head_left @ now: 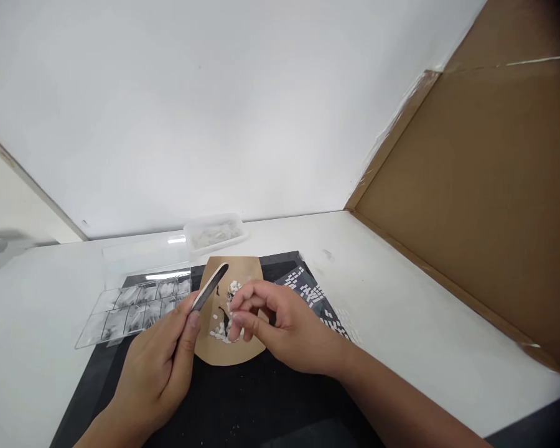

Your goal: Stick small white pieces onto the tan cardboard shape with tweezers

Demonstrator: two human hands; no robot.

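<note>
My left hand (161, 361) is closed around the lower end of a nail file (210, 287), dark on its face with a pale edge, tilted up and to the right. To its right, my right hand (277, 323) has thumb and fingers curled together in a pinch; whatever is between the fingertips is too small to make out. Below both hands lies a tan, rounded sheet (231, 356). On it are small white pieces (219, 335) and a few dark bits, partly hidden by my right fingers.
A clear compartment box (133, 311) with its lid up holds pale pieces at left. Behind it stands a translucent tub (214, 233). A dark sheet with rows of white pieces (312, 295) lies at right on the black mat (242, 404). Cardboard (471, 199) borders the right side.
</note>
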